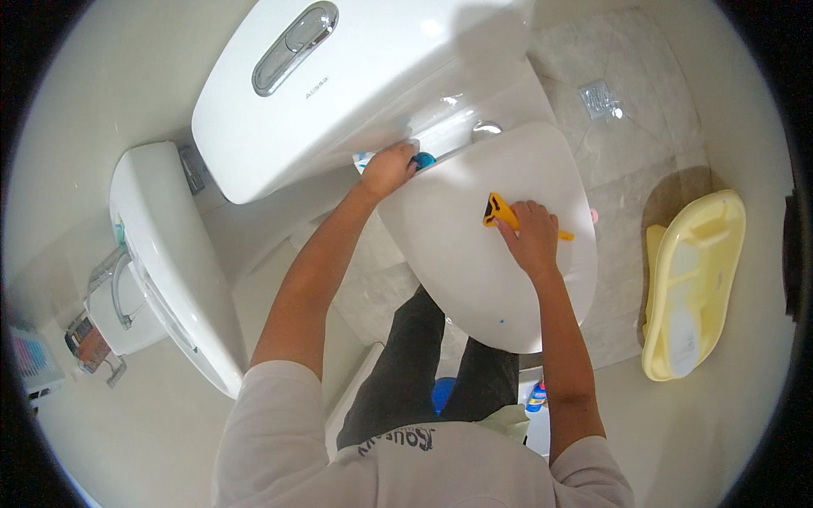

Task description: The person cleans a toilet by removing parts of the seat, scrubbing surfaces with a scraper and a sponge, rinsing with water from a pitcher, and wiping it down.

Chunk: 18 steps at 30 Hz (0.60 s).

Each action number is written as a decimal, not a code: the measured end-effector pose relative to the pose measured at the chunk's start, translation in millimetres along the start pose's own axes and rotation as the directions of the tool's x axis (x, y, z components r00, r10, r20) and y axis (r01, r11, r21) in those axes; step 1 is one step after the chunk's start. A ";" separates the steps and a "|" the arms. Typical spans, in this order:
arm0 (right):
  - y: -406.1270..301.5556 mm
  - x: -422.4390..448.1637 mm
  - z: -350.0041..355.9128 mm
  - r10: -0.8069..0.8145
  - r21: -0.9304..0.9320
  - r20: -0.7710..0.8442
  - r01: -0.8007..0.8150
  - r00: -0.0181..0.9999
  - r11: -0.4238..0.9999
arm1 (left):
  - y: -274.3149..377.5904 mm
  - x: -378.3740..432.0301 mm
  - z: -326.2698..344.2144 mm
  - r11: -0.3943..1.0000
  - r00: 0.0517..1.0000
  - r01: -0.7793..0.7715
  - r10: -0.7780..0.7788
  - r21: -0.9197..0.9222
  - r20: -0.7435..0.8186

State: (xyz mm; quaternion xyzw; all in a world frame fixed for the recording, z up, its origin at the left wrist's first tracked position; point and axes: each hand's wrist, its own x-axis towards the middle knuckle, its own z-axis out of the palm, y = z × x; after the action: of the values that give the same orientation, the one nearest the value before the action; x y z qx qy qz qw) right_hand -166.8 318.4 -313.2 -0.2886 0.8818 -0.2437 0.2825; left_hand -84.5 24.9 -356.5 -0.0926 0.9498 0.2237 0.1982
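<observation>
My right hand [535, 238] grips a yellow scraper [503, 211] with a dark blade end. The scraper lies over the white closed toilet lid [470, 267], its head pointing left and its handle running out beneath my palm. At the lid's rear edge, my left hand [389, 170] is curled around a small white container with a blue cap [424, 160]. Most of that container is hidden by my fingers. A tiny blue speck [502, 321] marks the lid near its front.
Behind the lid stands the white cistern [375, 70] with a chrome flush button [295, 47]. A white washbasin [171, 267] is at left. On the right, a yellow baby bathtub [695, 286] leans by the wall, and a floor drain [597, 100] lies farther back. A blue bottle [537, 397] stands behind my right arm.
</observation>
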 end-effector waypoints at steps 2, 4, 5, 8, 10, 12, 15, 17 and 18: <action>-5.1 0.6 1.4 -0.001 0.013 0.011 0.001 1.000 1.000 | -7.8 1.7 -0.8 0.994 0.996 0.057 -0.063 0.093 0.070; -6.1 0.2 1.7 -0.002 0.026 0.007 0.002 1.000 1.000 | -11.7 -3.3 5.7 0.996 0.997 0.079 -0.079 0.041 0.006; -5.8 -0.7 1.6 -0.006 0.029 0.007 0.006 1.000 1.000 | -14.3 -6.2 8.1 0.995 0.993 0.099 -0.099 -0.013 -0.057; 8.3 -2.2 -2.5 0.010 -0.005 0.008 -0.010 1.000 1.000 | 17.3 -12.5 15.1 0.928 0.951 0.274 -0.301 -0.252 -0.073; 2.4 -1.8 -0.6 -0.010 0.003 0.023 0.010 1.000 1.000 | 5.4 -19.2 13.8 0.961 0.971 0.159 -0.194 -0.225 -0.143; -0.1 -1.6 -0.3 -0.015 0.007 0.019 0.015 1.000 1.000 | -1.5 -19.3 12.5 0.979 0.976 0.036 -0.078 -0.201 -0.205; 2.3 -1.8 2.0 -0.021 -0.001 0.009 0.021 1.000 1.000 | -5.1 -13.0 10.8 0.994 0.979 -0.076 0.060 -0.077 -0.197; 1.9 -2.3 2.6 -0.026 -0.001 -0.001 0.026 1.000 1.000 | -9.0 -12.1 10.9 0.997 0.995 -0.045 0.040 -0.059 -0.091; 0.7 -2.2 1.7 -0.016 0.003 0.008 0.016 1.000 1.000 | -9.4 -12.0 11.0 0.997 0.995 -0.046 0.041 -0.056 -0.092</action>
State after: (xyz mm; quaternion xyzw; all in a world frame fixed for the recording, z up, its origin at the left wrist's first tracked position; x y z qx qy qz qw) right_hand -164.5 319.8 -314.0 -0.2964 0.8779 -0.2462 0.2845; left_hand -67.4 22.8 -364.2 -0.0876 0.9527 0.2511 0.1470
